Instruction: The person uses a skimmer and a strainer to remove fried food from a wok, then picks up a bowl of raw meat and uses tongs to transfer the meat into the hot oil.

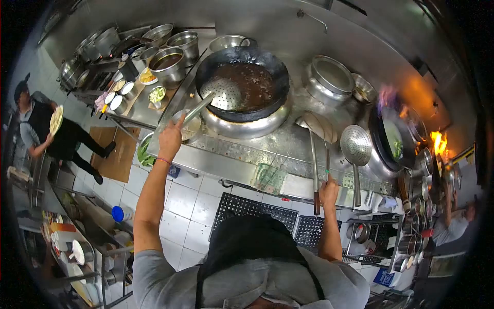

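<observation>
My left hand [170, 138] is closed around the long handle of a perforated skimmer [225, 93]. The skimmer's bowl hangs over the left side of a large black wok [280, 85], which holds dark brown liquid [252, 77] with bits in it. Lower on the right, my right hand [328, 191] grips the handle of a ladle [328, 127], whose bowl is at the stove top. Beside it lies another ladle [315, 175] with a wooden handle end, their bowls overlapping. A second skimmer [356, 146] rests to the right of my right hand.
Metal pots [167, 61] and small food containers [157, 96] crowd the left counter. A lidded-looking pot [332, 77] stands behind the ladles. Flames [439, 141] rise near another wok [393, 136], where a person [455, 221] works. At left, another person [43, 123] holds a plate.
</observation>
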A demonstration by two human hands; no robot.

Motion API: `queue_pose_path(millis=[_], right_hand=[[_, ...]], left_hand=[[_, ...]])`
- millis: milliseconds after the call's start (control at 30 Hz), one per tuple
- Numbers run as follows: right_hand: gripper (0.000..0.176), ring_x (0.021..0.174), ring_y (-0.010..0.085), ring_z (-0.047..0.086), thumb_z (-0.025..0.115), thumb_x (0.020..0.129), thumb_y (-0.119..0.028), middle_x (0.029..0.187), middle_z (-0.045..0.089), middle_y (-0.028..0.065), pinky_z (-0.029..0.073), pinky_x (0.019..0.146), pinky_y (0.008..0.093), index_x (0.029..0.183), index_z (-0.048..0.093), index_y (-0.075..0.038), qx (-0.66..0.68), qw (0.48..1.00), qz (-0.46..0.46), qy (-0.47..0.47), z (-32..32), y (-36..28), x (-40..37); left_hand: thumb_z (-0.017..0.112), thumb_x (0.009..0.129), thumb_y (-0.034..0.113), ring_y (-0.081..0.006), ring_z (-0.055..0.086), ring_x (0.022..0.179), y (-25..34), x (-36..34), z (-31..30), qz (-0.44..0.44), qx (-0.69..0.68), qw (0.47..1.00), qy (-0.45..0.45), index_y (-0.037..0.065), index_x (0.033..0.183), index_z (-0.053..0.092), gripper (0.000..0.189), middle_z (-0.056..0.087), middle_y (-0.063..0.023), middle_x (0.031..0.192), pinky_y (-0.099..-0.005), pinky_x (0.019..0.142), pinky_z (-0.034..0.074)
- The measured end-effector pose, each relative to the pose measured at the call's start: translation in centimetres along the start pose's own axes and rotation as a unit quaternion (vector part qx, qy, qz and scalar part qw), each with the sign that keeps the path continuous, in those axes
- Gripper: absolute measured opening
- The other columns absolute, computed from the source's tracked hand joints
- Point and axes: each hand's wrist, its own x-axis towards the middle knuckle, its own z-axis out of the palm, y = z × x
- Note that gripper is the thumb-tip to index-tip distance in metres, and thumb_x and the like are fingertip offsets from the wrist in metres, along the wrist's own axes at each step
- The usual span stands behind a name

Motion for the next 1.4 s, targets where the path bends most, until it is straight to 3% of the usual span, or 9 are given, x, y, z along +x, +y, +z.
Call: queue_pose_path(millis=[233, 333, 500, 600, 1067, 1167, 1267, 1300, 1400], right_hand=[[0.021, 0.087, 0.042, 0.06, 0.059, 0.079, -0.003, 0.095, 0.062, 0.0252, 0.047, 0.08, 0.0455, 0.098, 0.064, 0.005, -0.12, 0.991, -0.049, -0.042, -0.6, -1.2, 0.4], [0.014, 0.087, 0.0396, 0.06, 0.06, 0.08, -0.004, 0.092, 0.064, 0.0223, 0.049, 0.078, 0.0426, 0.09, 0.066, 0.003, 0.036, 0.992, -0.089, -0.077, 0.6, -4.2, -0.1], [0.019, 0.071, 0.0294, 0.061, 0.056, 0.083, -0.002, 0.085, 0.064, 0.017, 0.05, 0.067, 0.0365, 0.1, 0.064, 0.0, 0.287, 0.903, -0.202, -0.249, 8.6, -8.2, -1.4], [0.031, 0.064, 0.0151, 0.057, 0.052, 0.089, -0.009, 0.088, 0.06, 0.0077, 0.049, 0.051, 0.0256, 0.12, 0.053, -0.003, 0.411, 0.793, 0.054, -0.446, 13.5, -7.8, 0.1], [0.061, 0.04, 0.0174, 0.047, 0.051, 0.09, -0.053, 0.05, 0.049, 0.0088, 0.042, 0.035, 0.0292, 0.059, 0.048, -0.001, 0.164, 0.893, -0.052, -0.416, 11.0, -14.7, 1.3], [0.055, 0.057, 0.0202, 0.056, 0.057, 0.087, -0.049, 0.069, 0.057, 0.0141, 0.05, 0.047, 0.0301, 0.073, 0.056, 0.004, 0.182, 0.865, 0.017, -0.467, 17.5, -13.9, 6.4], [0.053, 0.061, 0.0206, 0.056, 0.058, 0.087, -0.047, 0.073, 0.057, 0.0146, 0.051, 0.05, 0.0305, 0.076, 0.057, 0.004, 0.241, 0.831, -0.069, -0.496, 19.1, -18.0, 5.0], [0.052, 0.063, 0.0208, 0.056, 0.058, 0.087, -0.047, 0.075, 0.058, 0.0148, 0.051, 0.051, 0.0307, 0.078, 0.057, 0.005, 0.27, 0.813, -0.101, -0.506, 18.8, -19.1, 4.3], [0.05, 0.068, 0.0213, 0.057, 0.059, 0.086, -0.045, 0.081, 0.058, 0.0156, 0.052, 0.056, 0.0313, 0.083, 0.058, 0.005, 0.359, 0.753, -0.184, -0.521, 16.3, -21.7, 2.2]], left_hand=[[0.053, 0.079, -0.001, -0.037, 0.056, 0.084, 0.3, -6.3, -1.1, -0.07, -0.082, 0.991, 0.074, 0.02, 0.139, 0.04, 0.065, 0.056, -0.0193, 0.096, -0.0434, 0.076, 0.047], [0.063, 0.073, -0.004, -0.0371, 0.051, 0.092, 2.7, -13.8, -0.3, -0.152, -0.169, 0.955, 0.192, 0.01, 0.14, 0.037, 0.073, 0.055, -0.0186, 0.098, -0.0411, 0.085, 0.042], [0.058, 0.078, 0.002, -0.0383, 0.051, 0.097, 15.1, -30.5, 4.1, -0.356, -0.408, 0.84, 0.039, 0.013, 0.13, 0.048, 0.054, 0.053, -0.023, 0.105, -0.043, 0.086, 0.044], [0.062, 0.078, 0.009, -0.0327, 0.056, 0.1, 21.8, -36.5, 1.4, -0.38, -0.345, 0.858, -0.012, 0.004, 0.123, 0.054, 0.046, 0.059, -0.0191, 0.1, -0.0422, 0.09, 0.045], [0.055, 0.079, 0.009, -0.0342, 0.062, 0.089, 32.1, -59.4, -6.0, -0.778, -0.188, 0.56, 0.213, 0.001, 0.109, 0.063, 0.032, 0.064, -0.0211, 0.094, -0.0412, 0.083, 0.049], [0.054, 0.079, 0.0, -0.0258, 0.064, 0.084, 34.6, -64.0, -6.8, -0.832, -0.137, 0.376, 0.383, 0.0, 0.103, 0.064, 0.026, 0.065, -0.018, 0.095, -0.0349, 0.075, 0.051], [0.048, 0.089, 0.011, -0.0312, 0.055, 0.073, 39.9, -72.8, -11.3, -0.802, 0.327, 0.262, 0.425, -0.001, 0.083, 0.056, 0.016, 0.058, -0.0166, 0.079, -0.0391, 0.068, 0.045], [0.048, 0.09, 0.016, -0.0328, 0.054, 0.074, 41.9, -74.9, -15.7, -0.856, 0.227, 0.087, 0.457, -0.002, 0.083, 0.054, 0.019, 0.057, -0.0184, 0.08, -0.0399, 0.069, 0.044], [0.049, 0.092, 0.029, -0.0293, 0.056, 0.078, 49.5, -89.2, -18.5, -0.775, 0.354, -0.019, 0.523, -0.005, 0.086, 0.052, 0.034, 0.06, -0.0222, 0.087, -0.042, 0.071, 0.044]])
